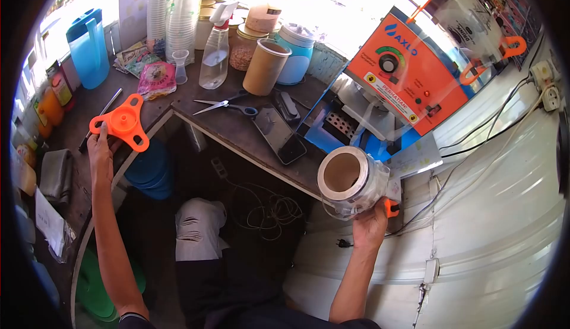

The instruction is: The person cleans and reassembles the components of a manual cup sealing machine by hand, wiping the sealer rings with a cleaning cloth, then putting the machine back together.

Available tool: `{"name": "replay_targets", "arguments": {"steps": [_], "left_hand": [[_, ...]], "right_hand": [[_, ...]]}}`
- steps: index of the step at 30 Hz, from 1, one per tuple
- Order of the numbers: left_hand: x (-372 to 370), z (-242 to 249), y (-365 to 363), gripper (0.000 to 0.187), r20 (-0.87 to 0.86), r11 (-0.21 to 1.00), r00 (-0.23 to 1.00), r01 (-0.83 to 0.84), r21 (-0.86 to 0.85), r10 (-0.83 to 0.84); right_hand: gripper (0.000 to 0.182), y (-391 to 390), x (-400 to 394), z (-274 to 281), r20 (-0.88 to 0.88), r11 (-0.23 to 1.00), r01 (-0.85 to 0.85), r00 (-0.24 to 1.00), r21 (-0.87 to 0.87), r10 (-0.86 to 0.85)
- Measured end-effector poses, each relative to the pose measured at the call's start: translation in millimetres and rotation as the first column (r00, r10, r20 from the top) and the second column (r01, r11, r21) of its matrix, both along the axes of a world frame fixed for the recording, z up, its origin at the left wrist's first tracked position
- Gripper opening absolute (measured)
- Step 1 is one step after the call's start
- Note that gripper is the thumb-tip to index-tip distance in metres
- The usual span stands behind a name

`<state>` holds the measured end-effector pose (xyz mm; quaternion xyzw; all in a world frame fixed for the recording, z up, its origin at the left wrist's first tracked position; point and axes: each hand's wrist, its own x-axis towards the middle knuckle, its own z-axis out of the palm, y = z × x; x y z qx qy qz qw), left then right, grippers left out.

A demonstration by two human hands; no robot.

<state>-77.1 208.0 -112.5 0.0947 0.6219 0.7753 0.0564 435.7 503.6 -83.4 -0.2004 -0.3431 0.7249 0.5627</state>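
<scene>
My left hand grips an orange three-armed plastic piece by one arm, with the thumb on top, above the left part of the counter. On the right, my right hand holds a roll of clear plastic film from below, its cardboard core opening facing up toward me. A small orange part shows beside that hand at the roll's lower end. Behind the roll stands an orange and blue sealing machine, with another roll of printed film mounted at its top right.
Scissors, a phone, a cardboard tube and a spray bottle are on the counter. Stacked cups, jars and a blue pitcher line the back. Cables hang along the right wall.
</scene>
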Motion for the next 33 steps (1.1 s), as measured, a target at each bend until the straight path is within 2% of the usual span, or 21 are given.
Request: {"name": "replay_targets", "arguments": {"steps": [4, 6, 7, 9, 11, 13, 14, 15, 16, 18, 19, 20, 21, 23, 25, 27, 29, 31, 33], "left_hand": [[11.5, 16.3, 3.4, 0.030, 0.030, 0.998, 1.000, 0.000, -0.067, 0.002], [13.5, 22.0, 0.9, 0.032, 0.068, 0.998, 0.996, 0.056, -0.016, -0.054], [14.9, 23.4, -0.3, 0.032, 0.064, 0.998, 0.997, 0.053, -0.019, -0.052], [16.9, 23.4, -2.6, 0.032, 0.055, 1.000, 0.998, -0.009, 0.013, 0.008], [16.3, 20.9, -3.2, 0.036, 0.056, 0.999, 0.997, -0.047, -0.003, 0.047], [13.8, 13.9, -4.4, 0.054, -0.177, 0.974, 0.981, -0.117, -0.197, 0.082], [9.4, 3.5, 1.2, 0.072, -0.210, 0.963, 0.953, -0.246, -0.110, 0.219], [3.6, -1.4, 0.6, 0.080, -0.226, 0.943, 0.948, -0.270, -0.193, 0.225], [6.6, 1.6, 3.3, 0.078, -0.270, 0.920, 0.930, -0.314, -0.236, 0.249], [6.8, 3.0, 5.0, 0.074, -0.379, 0.847, 0.889, -0.396, -0.353, 0.257], [9.0, -1.1, 4.1, 0.070, -0.506, 0.673, 0.816, -0.542, -0.502, 0.280], [20.2, 8.5, 7.5, 0.068, -0.538, 0.625, 0.797, -0.574, -0.529, 0.276], [30.0, 15.8, 9.8, 0.067, -0.566, 0.573, 0.780, -0.601, -0.557, 0.267], [34.6, 21.5, 8.4, 0.064, -0.548, 0.582, 0.801, -0.571, -0.578, 0.242], [34.6, 19.6, 8.3, 0.062, -0.604, 0.542, 0.782, -0.578, -0.610, 0.154], [45.4, 26.0, 13.7, 0.060, -0.606, 0.554, 0.784, -0.565, -0.611, 0.131], [49.9, 26.1, 16.8, 0.060, -0.705, 0.503, 0.698, -0.659, -0.560, 0.130], [56.8, 30.0, 23.4, 0.060, -0.723, 0.504, 0.681, -0.667, -0.549, 0.113], [61.9, 32.7, 29.4, 0.059, -0.759, 0.468, 0.642, -0.705, -0.533, 0.104]], "right_hand": [[0.034, -10.8, -14.9, 16.5, 0.148, 0.996, 0.087, 0.985, 0.012, -0.088], [0.032, -18.6, -26.7, 27.7, 0.267, 0.985, 0.155, 0.949, 0.079, -0.170], [0.032, -21.3, -32.1, 29.5, 0.263, 0.985, 0.152, 0.950, 0.076, -0.167], [0.033, -25.0, -41.7, 31.1, 0.343, 0.964, 0.236, 0.901, 0.125, -0.265], [0.034, -27.0, -48.1, 33.0, 0.351, 0.959, 0.252, 0.893, 0.127, -0.281], [0.034, -25.8, -55.7, 30.8, 0.354, 0.959, 0.257, 0.891, 0.123, -0.284], [0.035, -23.7, -56.6, 29.8, 0.371, 0.959, 0.241, 0.886, 0.147, -0.280], [0.036, -22.5, -58.0, 28.8, 0.385, 0.958, 0.228, 0.880, 0.172, -0.279], [0.036, -24.6, -60.7, 32.5, 0.386, 0.966, 0.165, 0.893, 0.199, -0.232], [0.036, -23.4, -53.5, 28.5, 0.403, 0.962, 0.172, 0.881, 0.212, -0.246], [0.036, -23.5, -54.1, 25.8, 0.429, 0.956, 0.175, 0.864, 0.235, -0.264], [0.034, -30.0, -59.6, 28.7, 0.402, 0.936, 0.285, 0.848, 0.205, -0.346], [0.034, -30.6, -59.6, 24.5, 0.396, 0.941, 0.280, 0.855, 0.193, -0.335], [0.047, -29.7, -52.4, 17.4, 0.353, 0.937, 0.253, 0.876, 0.241, -0.327], [0.045, -29.0, -51.4, 13.8, 0.379, 0.944, 0.251, 0.869, 0.215, -0.317], [0.042, -27.4, -51.2, 11.5, 0.351, 0.927, 0.260, 0.870, 0.271, -0.346], [0.038, -32.1, -57.8, 18.7, 0.348, 0.911, 0.291, 0.855, 0.291, -0.384], [0.044, -33.9, -60.5, 21.6, 0.309, 0.892, 0.348, 0.848, 0.288, -0.430], [0.048, -30.9, -54.0, 15.4, 0.352, 0.904, 0.299, 0.846, 0.305, -0.399]]}}
